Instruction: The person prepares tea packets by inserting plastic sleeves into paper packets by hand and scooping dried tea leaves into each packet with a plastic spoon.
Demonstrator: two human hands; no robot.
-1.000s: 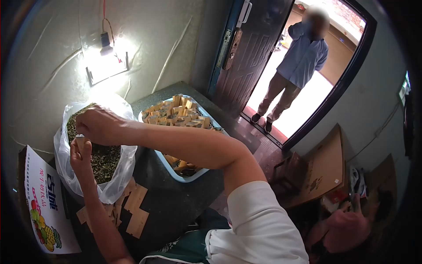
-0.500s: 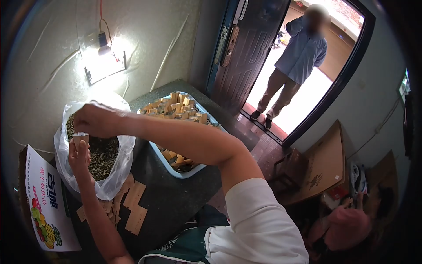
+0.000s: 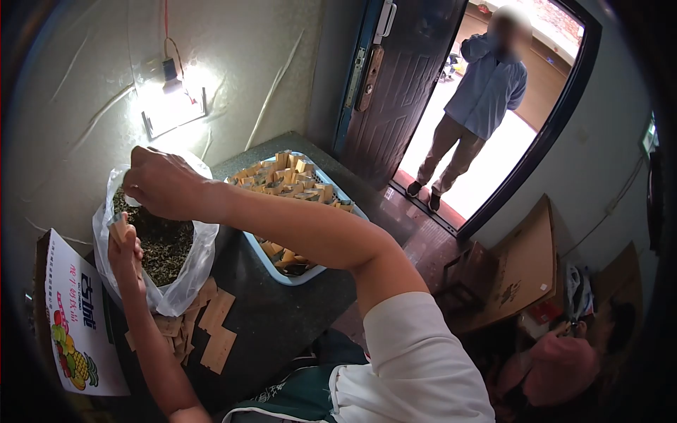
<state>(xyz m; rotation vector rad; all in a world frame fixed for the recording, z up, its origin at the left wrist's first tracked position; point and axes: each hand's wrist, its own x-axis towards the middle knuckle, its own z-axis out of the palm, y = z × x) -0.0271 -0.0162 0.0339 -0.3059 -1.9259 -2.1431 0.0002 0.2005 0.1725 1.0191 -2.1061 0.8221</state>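
Observation:
My left hand grips a small brown paper packet upright, at the left side of a clear plastic bag. Dark, dried loose leaves fill the bag. Above them is my right hand, its fingers pinched together; a small pale thing shows below the fingertips, too little of it to name. The right forearm passes over a light blue basket and hides part of it. Standing in that basket are many brown packets.
Flat brown packets lie on the dark table before the bag. A printed carton stands at left, and a bright lamp hangs by the wall. One person stands in the doorway; another in pink sits lower right.
My right hand has lifted up and away from the packet's top, moving slightly right. The left hand still holds the packet, now a little lower and tilted.

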